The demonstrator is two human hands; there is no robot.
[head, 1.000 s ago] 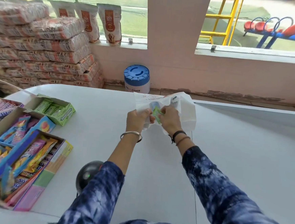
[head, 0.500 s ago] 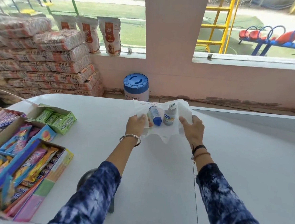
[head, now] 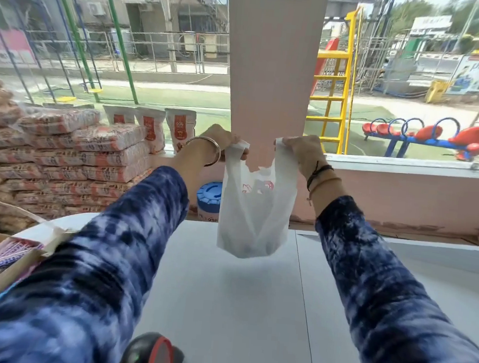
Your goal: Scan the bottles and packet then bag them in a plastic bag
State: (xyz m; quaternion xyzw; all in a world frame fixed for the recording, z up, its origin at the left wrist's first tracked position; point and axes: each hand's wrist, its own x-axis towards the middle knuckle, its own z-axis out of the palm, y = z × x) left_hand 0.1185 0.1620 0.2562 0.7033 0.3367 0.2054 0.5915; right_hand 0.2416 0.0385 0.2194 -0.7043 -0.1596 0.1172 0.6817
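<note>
A white plastic bag [head: 254, 211] hangs in the air above the white counter [head: 245, 310], its bottom just off the surface. My left hand [head: 221, 139] grips the bag's left handle and my right hand [head: 303, 150] grips the right handle, both arms stretched forward. The bag bulges at the bottom. The bottles and the packet are hidden inside it; only a faint pink print shows through the plastic.
A black and red barcode scanner [head: 151, 355] sits at the near edge. Open cardboard boxes of sweets [head: 0, 260] stand at the left. Stacked sacks [head: 59, 161], standing pouches [head: 179, 128] and a blue-lidded tub [head: 208, 202] lie beyond the counter, under the windows.
The bag lay on the counter with two bottles showing in its mouth. Both hands have taken its handles and lifted it up; the camera has tilted upward.
</note>
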